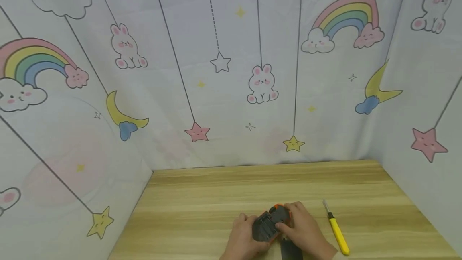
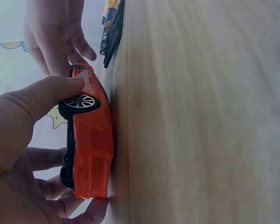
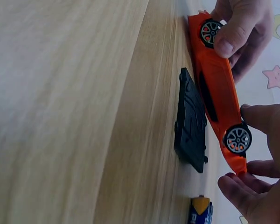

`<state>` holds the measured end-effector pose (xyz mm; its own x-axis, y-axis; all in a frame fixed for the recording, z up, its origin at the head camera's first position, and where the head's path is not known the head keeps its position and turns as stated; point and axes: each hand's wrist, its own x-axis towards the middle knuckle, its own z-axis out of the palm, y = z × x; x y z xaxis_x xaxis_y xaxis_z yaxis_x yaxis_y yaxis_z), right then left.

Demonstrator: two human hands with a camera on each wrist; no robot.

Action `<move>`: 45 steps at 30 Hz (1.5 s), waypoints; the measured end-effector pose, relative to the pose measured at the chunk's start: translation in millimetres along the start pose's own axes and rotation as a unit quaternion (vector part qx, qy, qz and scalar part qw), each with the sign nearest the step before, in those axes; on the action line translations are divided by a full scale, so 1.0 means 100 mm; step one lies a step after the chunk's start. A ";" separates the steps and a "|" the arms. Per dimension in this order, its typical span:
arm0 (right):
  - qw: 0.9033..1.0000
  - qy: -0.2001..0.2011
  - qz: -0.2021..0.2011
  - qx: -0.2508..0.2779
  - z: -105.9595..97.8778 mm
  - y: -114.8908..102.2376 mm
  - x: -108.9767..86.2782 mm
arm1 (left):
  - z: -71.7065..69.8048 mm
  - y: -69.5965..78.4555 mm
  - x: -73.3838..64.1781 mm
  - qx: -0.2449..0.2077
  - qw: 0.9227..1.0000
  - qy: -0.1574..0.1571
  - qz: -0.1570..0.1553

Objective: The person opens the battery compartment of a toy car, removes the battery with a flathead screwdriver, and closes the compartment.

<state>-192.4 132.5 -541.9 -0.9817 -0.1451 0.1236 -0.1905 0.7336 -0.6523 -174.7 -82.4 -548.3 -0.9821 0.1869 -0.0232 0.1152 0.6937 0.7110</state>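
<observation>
An orange toy car [image 1: 268,226] is upside down, its black underside facing up in the head view. My left hand [image 1: 242,239] grips one end, with the thumb [image 2: 51,93] by a wheel in the left wrist view. At the other end my right hand [image 1: 304,228] holds the car between thumb and fingers. Beside the car a black plastic cover [image 3: 191,123] lies on the table, partly hidden by my right hand in the head view. A battery [image 3: 200,212] with a yellow-orange end shows at the bottom of the right wrist view.
A screwdriver [image 1: 338,234] with a yellow handle lies on the wooden table [image 1: 202,196], right of my right hand. Behind the table and along both sides hangs a white printed cloth [image 1: 231,111] with stars, rabbits and rainbows.
</observation>
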 end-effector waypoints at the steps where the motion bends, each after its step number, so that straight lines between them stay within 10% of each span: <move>1: 1.000 0.001 0.000 -0.004 0.01 -0.02 0.01 | 0.00 0.00 0.00 0.000 1.000 0.000 0.002; 16: 0.999 0.019 0.050 -0.006 0.15 -0.07 0.19 | 0.02 -0.02 0.02 0.018 1.000 -0.011 0.000; 45: 0.999 -0.008 0.012 0.038 0.12 -0.13 0.28 | -0.16 -0.16 0.18 -0.200 0.976 -0.086 -0.033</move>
<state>-217.0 111.4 -539.0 -0.9858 -0.1386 0.0952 -0.1648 0.6843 -0.7104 -196.2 -101.9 -548.7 -0.9421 0.2886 -0.1705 -0.0476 0.3883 0.9203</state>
